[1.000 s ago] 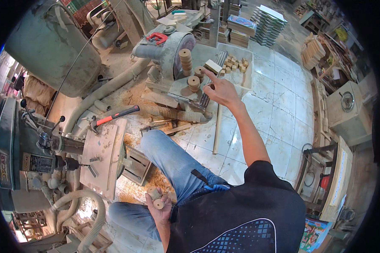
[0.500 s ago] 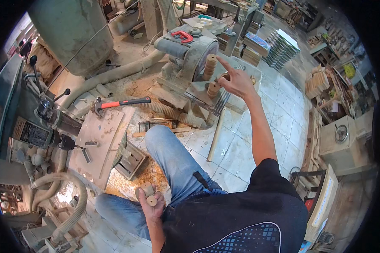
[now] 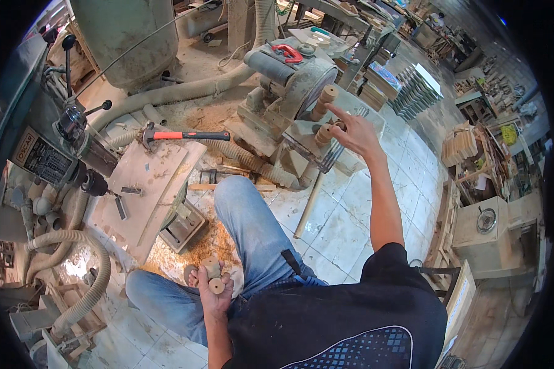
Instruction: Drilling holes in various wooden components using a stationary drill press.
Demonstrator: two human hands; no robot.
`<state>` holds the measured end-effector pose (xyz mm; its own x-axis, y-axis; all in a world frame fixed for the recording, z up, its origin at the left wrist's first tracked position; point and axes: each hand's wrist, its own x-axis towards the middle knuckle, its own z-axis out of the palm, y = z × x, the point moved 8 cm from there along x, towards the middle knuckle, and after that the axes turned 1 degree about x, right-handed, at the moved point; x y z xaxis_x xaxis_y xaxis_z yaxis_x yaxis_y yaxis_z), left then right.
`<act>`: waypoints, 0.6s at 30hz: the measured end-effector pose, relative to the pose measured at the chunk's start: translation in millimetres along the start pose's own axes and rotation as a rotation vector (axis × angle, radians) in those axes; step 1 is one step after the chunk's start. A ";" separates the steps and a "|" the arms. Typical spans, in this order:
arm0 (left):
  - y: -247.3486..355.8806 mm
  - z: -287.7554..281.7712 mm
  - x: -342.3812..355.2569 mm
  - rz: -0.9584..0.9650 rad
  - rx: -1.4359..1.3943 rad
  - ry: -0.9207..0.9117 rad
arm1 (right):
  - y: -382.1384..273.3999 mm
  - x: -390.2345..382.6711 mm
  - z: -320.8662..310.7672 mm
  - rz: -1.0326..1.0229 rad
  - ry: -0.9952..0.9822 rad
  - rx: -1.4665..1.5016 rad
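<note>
My left hand (image 3: 212, 290) is low beside my knee, closed around small turned wooden pieces (image 3: 213, 277). My right hand (image 3: 354, 131) is stretched forward with fingers apart and holds nothing. It hovers just right of two short wooden cylinders (image 3: 324, 132) standing on the table of a grey sanding machine (image 3: 292, 80); one fingertip is close to the taller cylinder (image 3: 326, 96). I cannot tell whether the hand touches them.
A red-handled hammer (image 3: 184, 134) lies on a dusty work board (image 3: 148, 184) to the left, beside a drill press (image 3: 49, 147). Grey dust hoses (image 3: 166, 95) and sawdust cover the tiled floor. A wooden stick (image 3: 308, 206) leans near the machine. Shelves and stacked parts stand right.
My right hand has dropped from the box of wooden pieces behind the machine to the cylinders on its table, now empty and spread. My left hand keeps its wooden pieces.
</note>
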<state>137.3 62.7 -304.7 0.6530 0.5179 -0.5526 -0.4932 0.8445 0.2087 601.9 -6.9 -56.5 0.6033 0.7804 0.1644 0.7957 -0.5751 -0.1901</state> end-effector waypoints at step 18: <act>3.2 8.5 -1.2 0.036 0.057 -0.013 | 3.2 6.7 11.6 0.112 -0.115 0.126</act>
<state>139.8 65.9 -296.5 0.6426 0.5496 -0.5338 -0.4833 0.8314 0.2742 607.8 -0.7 -67.2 0.6716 0.7405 0.0257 0.7069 -0.6299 -0.3217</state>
